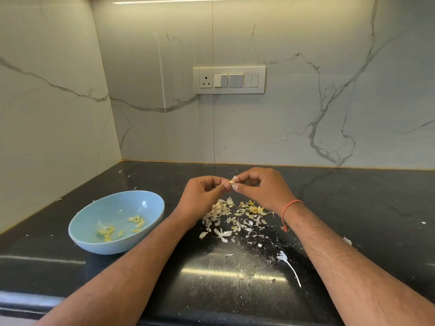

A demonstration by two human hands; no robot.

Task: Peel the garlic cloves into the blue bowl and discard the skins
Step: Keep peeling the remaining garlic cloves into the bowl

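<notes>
The step in hand was the peeling of one clove; the left hand [202,196] and the right hand [256,187] met above the counter [353,208], fingertips together, and both pinched the clove [231,182] between them; the left thumb and forefinger gripped one end, while the right thumb and forefinger nipped the other, where a wisp of skin showed; whether that skin was half off or nearly clear was too small to tell. The clove was held in the air, right of the bowl [150,203] and just above the skins [235,220], touching neither.

The bowl sat on the counter to the left, near the left forearm; peeled cloves [136,222] lay in its bottom in two loose clusters. The skins lay scattered on the counter beneath and in front of the hands; one unpeeled piece [217,208] seemingly rested among them, just beside the left wrist.

The task looked well advanced; the next move probably called for the right fingers to strip the last skin away, letting it fall on the heap; then the left hand would need to carry the bare clove across to the bowl; the skins were not yet discarded.
</notes>
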